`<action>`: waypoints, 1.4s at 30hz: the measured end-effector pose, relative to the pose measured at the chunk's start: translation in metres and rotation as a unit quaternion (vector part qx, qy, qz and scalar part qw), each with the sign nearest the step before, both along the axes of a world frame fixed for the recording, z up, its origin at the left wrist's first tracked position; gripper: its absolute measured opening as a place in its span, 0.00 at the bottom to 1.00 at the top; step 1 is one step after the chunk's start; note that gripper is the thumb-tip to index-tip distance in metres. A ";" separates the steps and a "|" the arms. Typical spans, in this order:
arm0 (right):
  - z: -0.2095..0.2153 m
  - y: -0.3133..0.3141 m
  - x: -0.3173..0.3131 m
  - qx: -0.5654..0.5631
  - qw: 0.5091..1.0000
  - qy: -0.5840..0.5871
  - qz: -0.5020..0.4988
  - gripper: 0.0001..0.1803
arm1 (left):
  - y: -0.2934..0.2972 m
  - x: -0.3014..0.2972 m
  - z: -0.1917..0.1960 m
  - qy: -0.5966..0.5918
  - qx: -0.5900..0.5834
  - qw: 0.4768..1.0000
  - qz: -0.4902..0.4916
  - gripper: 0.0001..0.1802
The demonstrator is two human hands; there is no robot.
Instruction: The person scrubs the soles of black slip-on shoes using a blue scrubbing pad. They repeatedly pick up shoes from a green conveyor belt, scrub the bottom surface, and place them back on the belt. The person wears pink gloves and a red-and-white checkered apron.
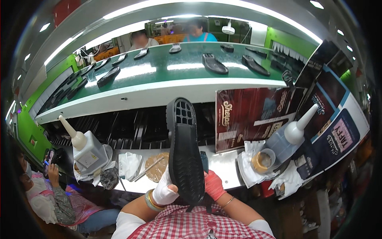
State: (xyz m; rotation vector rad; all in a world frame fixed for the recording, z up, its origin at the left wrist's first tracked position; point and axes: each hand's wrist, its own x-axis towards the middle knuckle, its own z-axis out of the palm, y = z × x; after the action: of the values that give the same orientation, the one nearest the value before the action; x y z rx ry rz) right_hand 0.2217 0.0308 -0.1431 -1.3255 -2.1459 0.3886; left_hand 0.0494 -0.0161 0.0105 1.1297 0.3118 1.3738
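A black rubber shoe sole [184, 151] stands upright in front of me, its treaded underside facing the camera. My left hand [165, 191], in a white glove with bangles at the wrist, grips its lower left edge. My right hand [214, 184], in a red glove, holds the sole's lower right side from behind. A dark narrow tool handle [204, 161] shows just behind the sole near my right hand; which hand holds it is hidden.
A steel work shelf [225, 167] carries a grey glue bottle [85, 149] at left, a round pad with a stick [156, 166], white rags, and a second bottle [288, 137] beside a small glue cup [262, 160]. Above runs a green conveyor [167, 73] with black soles. A seated person [47, 191] is at lower left.
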 end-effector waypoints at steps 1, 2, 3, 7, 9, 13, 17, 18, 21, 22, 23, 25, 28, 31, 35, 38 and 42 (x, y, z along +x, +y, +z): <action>-0.001 -0.002 -0.001 0.027 0.999 0.012 -0.014 0.17 | -0.002 0.001 0.008 -0.013 0.004 1.000 -0.015 0.58; 0.003 -0.004 -0.001 0.012 1.000 0.007 -0.016 0.16 | 0.005 -0.003 0.030 0.003 -0.049 0.999 -0.003 0.58; 0.007 -0.004 0.000 -0.005 1.000 0.002 -0.019 0.16 | 0.024 -0.005 0.050 -0.076 -0.011 0.997 -0.026 0.51; 0.011 -0.006 0.001 0.002 1.000 -0.016 -0.026 0.14 | 0.126 -0.023 0.142 -0.200 -0.058 0.977 0.039 0.33; 0.005 -0.008 -0.009 0.010 1.000 0.015 -0.006 0.14 | 0.137 -0.024 0.109 -0.182 -0.115 0.976 0.028 0.31; -0.006 -0.002 0.008 0.000 0.999 -0.025 -0.038 0.17 | 0.122 0.053 -0.010 -0.030 -0.265 0.959 -0.095 0.24; -0.069 0.018 -0.008 0.125 0.990 -0.053 -0.029 0.24 | 0.033 0.100 -0.129 0.202 -0.087 0.974 -0.051 0.21; -0.117 0.036 -0.006 0.026 0.998 0.036 -0.055 0.22 | 0.028 0.113 -0.133 0.294 0.121 0.948 0.015 0.19; -0.045 0.008 0.000 0.044 0.997 -0.057 -0.036 0.22 | 0.014 0.117 -0.123 0.469 0.418 0.773 0.082 0.16; -0.036 0.002 -0.002 -0.008 0.991 -0.121 -0.058 0.22 | 0.009 0.121 -0.121 0.498 0.429 0.750 0.076 0.15; -0.044 0.003 -0.004 0.021 0.989 -0.122 -0.082 0.22 | 0.006 0.122 -0.120 0.524 0.442 0.723 0.082 0.15; -0.055 0.010 -0.013 0.084 0.982 -0.123 -0.118 0.21 | 0.009 0.120 -0.126 0.488 0.453 0.740 0.091 0.14; -0.052 0.007 -0.020 0.109 0.967 -0.142 -0.180 0.20 | 0.008 0.118 -0.126 0.504 0.449 0.731 0.094 0.11; -0.050 0.005 -0.016 0.149 0.963 -0.143 -0.173 0.20 | 0.007 0.117 -0.127 0.493 0.449 0.738 0.104 0.10; -0.043 0.002 -0.011 0.160 0.965 -0.138 -0.153 0.21 | 0.009 0.115 -0.131 0.475 0.449 0.749 0.108 0.10; -0.038 0.001 -0.009 0.168 0.967 -0.142 -0.131 0.22 | 0.008 0.114 -0.130 0.466 0.450 0.754 0.109 0.10; -0.048 0.003 -0.013 0.173 0.965 -0.123 -0.153 0.22 | 0.006 0.114 -0.129 0.468 0.451 0.753 0.105 0.09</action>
State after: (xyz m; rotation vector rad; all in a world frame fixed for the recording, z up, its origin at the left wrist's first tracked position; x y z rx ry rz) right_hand 0.2090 0.0342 -0.1915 -1.5226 -2.0313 -0.2775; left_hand 0.1638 -0.0104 -0.1186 2.6747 0.5098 1.0118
